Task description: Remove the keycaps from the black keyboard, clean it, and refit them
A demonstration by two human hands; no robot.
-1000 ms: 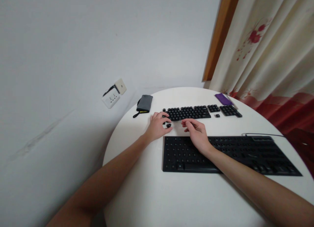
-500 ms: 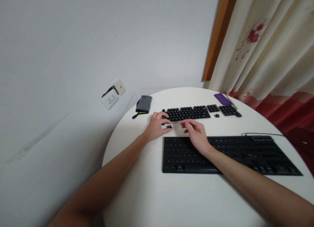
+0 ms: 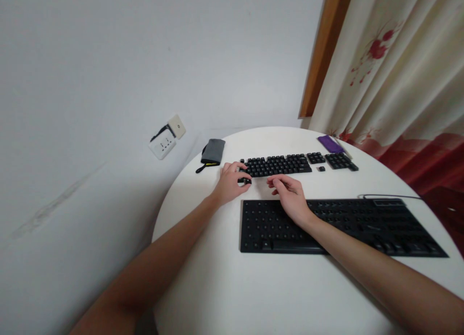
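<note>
My left hand [image 3: 231, 184] rests at the left end of the rows of loose black keycaps [image 3: 277, 166]. Its thumb and index finger are closed around a single black keycap [image 3: 248, 181]. Part of another dark keycap shows just beside it, between the fingers. My right hand [image 3: 290, 196] hovers over the upper edge of the black keyboard [image 3: 286, 228], palm turned left. Its fingers are loosely bent and apart, and nothing shows between them. On its left part the keyboard has bare switches, with a long space bar and a keycap at the bottom.
A grey pouch [image 3: 213, 151] with a black loop lies at the table's back left. At the back right are a purple cloth item [image 3: 330, 144] and a block of number-pad keycaps [image 3: 340, 161]. One lone keycap [image 3: 321, 168] sits nearby. The white round table [image 3: 203, 277] meets the wall.
My left thumb and index finger have closed on the keycap and moved it slightly away from me, toward the keycap rows. My right hand has barely moved.
</note>
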